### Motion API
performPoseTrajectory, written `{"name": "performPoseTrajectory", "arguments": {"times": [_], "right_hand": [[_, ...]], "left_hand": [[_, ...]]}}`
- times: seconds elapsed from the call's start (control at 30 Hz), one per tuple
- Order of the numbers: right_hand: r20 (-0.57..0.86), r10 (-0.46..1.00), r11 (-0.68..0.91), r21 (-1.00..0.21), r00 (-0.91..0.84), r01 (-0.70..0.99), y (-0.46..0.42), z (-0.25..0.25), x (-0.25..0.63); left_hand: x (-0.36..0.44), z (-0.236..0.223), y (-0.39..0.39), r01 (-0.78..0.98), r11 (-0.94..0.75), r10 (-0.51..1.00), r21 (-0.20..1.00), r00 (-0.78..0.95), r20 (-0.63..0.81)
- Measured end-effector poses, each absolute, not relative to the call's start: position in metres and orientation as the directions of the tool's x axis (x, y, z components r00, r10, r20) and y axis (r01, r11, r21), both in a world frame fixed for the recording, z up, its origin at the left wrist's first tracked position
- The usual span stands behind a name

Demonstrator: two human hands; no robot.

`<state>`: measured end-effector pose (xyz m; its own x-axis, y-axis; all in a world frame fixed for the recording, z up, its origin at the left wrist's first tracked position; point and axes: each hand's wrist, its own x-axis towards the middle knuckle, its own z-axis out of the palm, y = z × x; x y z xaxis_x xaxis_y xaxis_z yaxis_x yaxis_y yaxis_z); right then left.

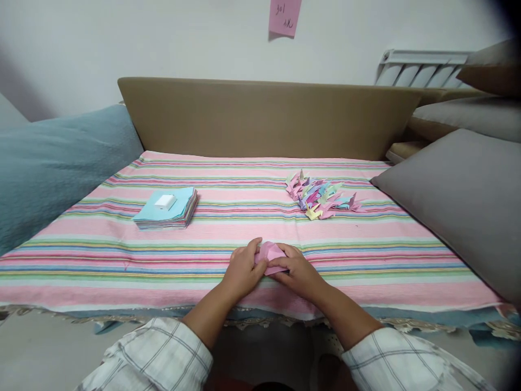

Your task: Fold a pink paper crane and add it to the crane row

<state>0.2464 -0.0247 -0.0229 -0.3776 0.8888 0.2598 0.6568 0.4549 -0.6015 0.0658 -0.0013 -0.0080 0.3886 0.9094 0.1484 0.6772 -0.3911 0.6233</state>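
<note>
A partly folded piece of pink origami paper (271, 251) is between my two hands, just above or on the striped cloth (228, 231). My left hand (243, 267) grips its left side, with the thumb against the near edge. On the other side my right hand (300, 271) pinches the paper between thumb and fingers. Parts of the paper are hidden behind my fingers. Beyond my right hand lies a heap of folded paper cranes (319, 195) in several colours.
At the left stands a stack of coloured paper sheets (179, 217) with a small white block (165, 202) on top. Grey cushions (451, 206) border the right side, a blue cushion (65, 157) the left. A brown backrest (260, 119) runs along the back, below a pink note (284, 17).
</note>
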Motion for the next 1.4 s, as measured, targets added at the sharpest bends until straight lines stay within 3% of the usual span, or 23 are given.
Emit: {"name": "performPoseTrajectory", "arguments": {"times": [0.1,0.27,0.57,0.73,1.4], "right_hand": [[0.279,0.888,0.458,-0.581,-0.365,0.672,-0.021,-0.027,0.245],[0.285,0.883,0.469,-0.562,-0.372,0.681,-0.017,-0.031,0.247],[0.253,0.893,0.448,-0.567,-0.371,0.691,-0.016,-0.030,0.247],[0.215,0.914,0.403,-0.584,-0.345,0.705,-0.016,-0.028,0.245],[0.194,0.905,0.414,-0.602,-0.378,0.683,-0.018,-0.022,0.247]], "left_hand": [[0.059,-0.008,0.000,0.596,-0.449,0.878,0.666,0.432,0.205],[0.053,0.000,0.004,0.480,-0.679,0.720,0.555,0.580,0.380],[0.051,0.019,0.002,0.516,-0.720,0.622,0.464,0.777,0.100],[0.052,0.017,0.003,0.475,-0.771,0.566,0.423,0.816,0.115],[0.059,0.012,0.010,0.614,-0.755,0.635,0.229,0.773,0.020]]}}
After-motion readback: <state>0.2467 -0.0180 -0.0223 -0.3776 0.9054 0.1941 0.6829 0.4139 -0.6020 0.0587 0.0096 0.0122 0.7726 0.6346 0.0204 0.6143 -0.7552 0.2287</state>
